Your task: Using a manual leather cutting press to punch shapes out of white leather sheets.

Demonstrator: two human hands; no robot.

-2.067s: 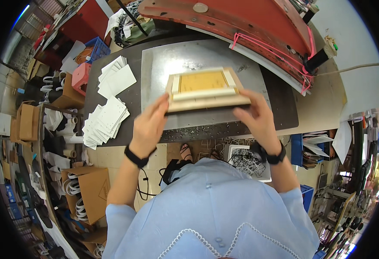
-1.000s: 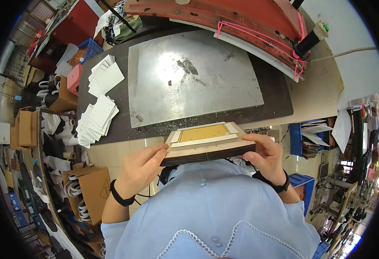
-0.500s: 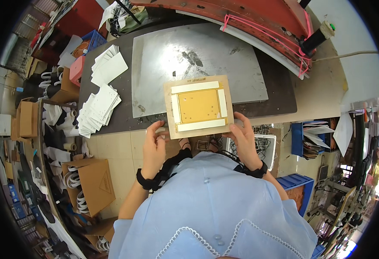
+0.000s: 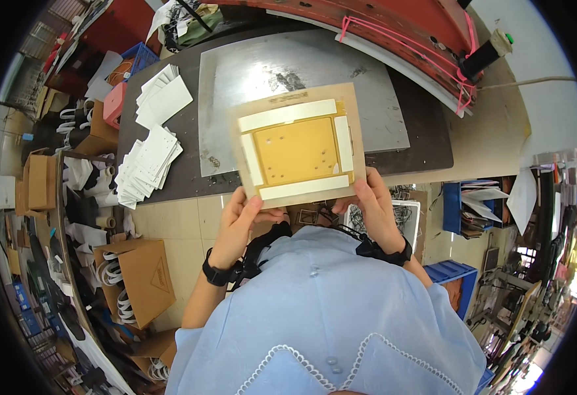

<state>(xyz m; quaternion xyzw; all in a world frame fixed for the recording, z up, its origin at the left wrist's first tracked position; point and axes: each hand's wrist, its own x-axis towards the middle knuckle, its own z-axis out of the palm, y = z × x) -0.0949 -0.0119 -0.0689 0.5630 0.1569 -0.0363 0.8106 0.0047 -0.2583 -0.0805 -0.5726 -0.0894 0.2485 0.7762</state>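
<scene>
Between my hands is a square tan cutting-die board, with a yellow panel in its middle framed by cream strips. Small dark spots dot the yellow panel. My left hand grips the board's lower left corner, thumb on top and fingers underneath. At the lower right corner, my right hand pinches it the same way. The board is lifted and tilted above the near edge of a grey metal plate, hiding part of it. The fingers below the board are partly hidden.
A dark table carries the metal plate. Fanned stacks of white cards lie at its left. A red machine beam with pink cord overhangs the far side. Below right stand a white bin of dark scraps and a blue crate.
The board has risen off the table's near edge toward me and tilted, looking larger. My left hand has closed on its corner, where its fingers were loosely beside it before.
</scene>
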